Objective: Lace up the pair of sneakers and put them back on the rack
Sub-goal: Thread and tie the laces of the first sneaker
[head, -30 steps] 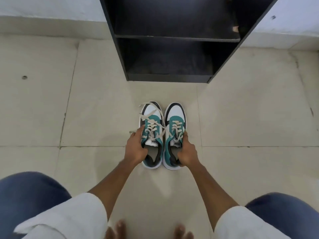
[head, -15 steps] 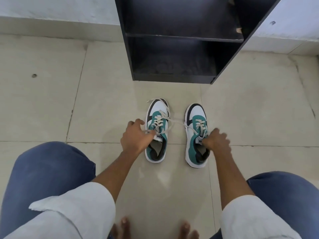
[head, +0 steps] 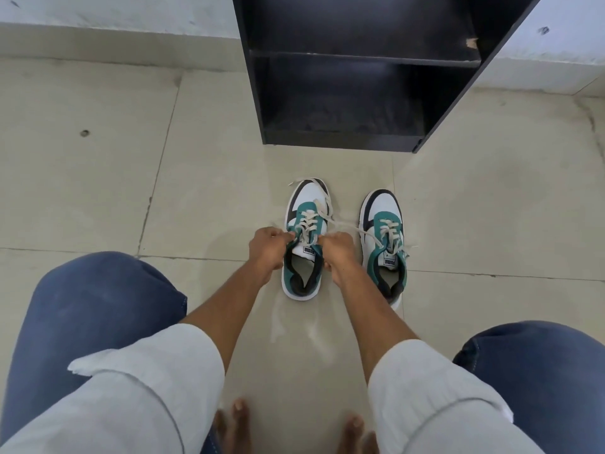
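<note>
Two white, teal and black sneakers stand toes away from me on the tiled floor. The left sneaker (head: 306, 224) has loose beige laces (head: 309, 221) trailing over its toe. My left hand (head: 266, 249) pinches the lace at its left side and my right hand (head: 337, 250) grips the lace at its right side, both over the tongue. The right sneaker (head: 383, 244) stands apart to the right, untouched, its laces loose. The black shoe rack (head: 340, 139) stands open just beyond the shoes.
My knees in blue jeans (head: 98, 309) frame the view on both sides, and my bare toes (head: 239, 417) show at the bottom. A white wall base (head: 114, 37) runs behind the rack. Bare floor tiles (head: 82, 191) lie to the left and right.
My right hand has left the right sneaker and come over to the left sneaker's lace. Earlier the two shoes were pulled apart from side by side.
</note>
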